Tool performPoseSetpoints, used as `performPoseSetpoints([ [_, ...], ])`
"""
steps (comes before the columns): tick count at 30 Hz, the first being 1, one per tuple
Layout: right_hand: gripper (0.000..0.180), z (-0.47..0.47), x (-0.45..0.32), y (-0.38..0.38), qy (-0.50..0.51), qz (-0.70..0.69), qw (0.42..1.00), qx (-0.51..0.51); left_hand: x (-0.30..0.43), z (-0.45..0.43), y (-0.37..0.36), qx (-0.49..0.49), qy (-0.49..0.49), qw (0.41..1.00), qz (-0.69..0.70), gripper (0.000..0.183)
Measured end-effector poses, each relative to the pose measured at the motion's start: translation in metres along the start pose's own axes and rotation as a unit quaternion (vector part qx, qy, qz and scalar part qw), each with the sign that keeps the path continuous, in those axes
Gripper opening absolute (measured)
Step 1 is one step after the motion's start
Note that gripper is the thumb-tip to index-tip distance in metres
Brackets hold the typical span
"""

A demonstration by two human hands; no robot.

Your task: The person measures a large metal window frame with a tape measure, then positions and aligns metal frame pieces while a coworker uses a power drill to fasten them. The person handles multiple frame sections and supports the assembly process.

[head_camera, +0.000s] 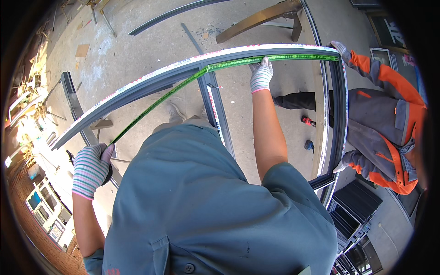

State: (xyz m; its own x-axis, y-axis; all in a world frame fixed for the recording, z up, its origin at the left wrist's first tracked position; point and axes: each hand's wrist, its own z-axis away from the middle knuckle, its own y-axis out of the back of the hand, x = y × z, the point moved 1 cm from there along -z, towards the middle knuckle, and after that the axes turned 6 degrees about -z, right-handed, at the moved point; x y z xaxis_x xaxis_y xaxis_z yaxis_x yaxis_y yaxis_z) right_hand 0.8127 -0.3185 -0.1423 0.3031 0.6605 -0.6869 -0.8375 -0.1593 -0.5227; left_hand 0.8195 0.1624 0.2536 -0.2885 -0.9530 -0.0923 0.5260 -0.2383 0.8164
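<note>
A grey window frame (172, 71) with white printed protective film spans the view ahead of me, with a mullion (210, 103) dividing it. My left hand (91, 168), in a striped knit glove, grips a tape measure (109, 176), its case mostly hidden by the fingers. From there the green tape blade (156, 103) slants up to the mullion, bends, and runs along the frame's inner edge to the right corner. My right hand (262, 75), gloved alike, pinches the blade at the far rail, thumb on top; its other fingers are partly hidden.
A co-worker (381, 113) in a grey and orange jacket holds the frame's right end with both gloved hands. A red power tool (307, 121) and a blue one (309, 145) are beneath that end. Dark profiles (357, 199) are stacked at lower right. A brown metal beam (257, 20) stands beyond.
</note>
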Motion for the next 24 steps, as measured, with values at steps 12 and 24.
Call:
performPoseSetpoints([
  [12, 0.045, -0.003, 0.003, 0.002, -0.006, -0.013, 1.000, 0.003, 0.009, 0.002, 0.003, -0.009, 0.007, 1.000, -0.021, 0.041],
  [24, 0.043, -0.005, 0.005, 0.003, -0.008, -0.037, 0.999, -0.001, 0.013, 0.001, 0.006, 0.022, -0.005, 0.999, -0.038, 0.038],
])
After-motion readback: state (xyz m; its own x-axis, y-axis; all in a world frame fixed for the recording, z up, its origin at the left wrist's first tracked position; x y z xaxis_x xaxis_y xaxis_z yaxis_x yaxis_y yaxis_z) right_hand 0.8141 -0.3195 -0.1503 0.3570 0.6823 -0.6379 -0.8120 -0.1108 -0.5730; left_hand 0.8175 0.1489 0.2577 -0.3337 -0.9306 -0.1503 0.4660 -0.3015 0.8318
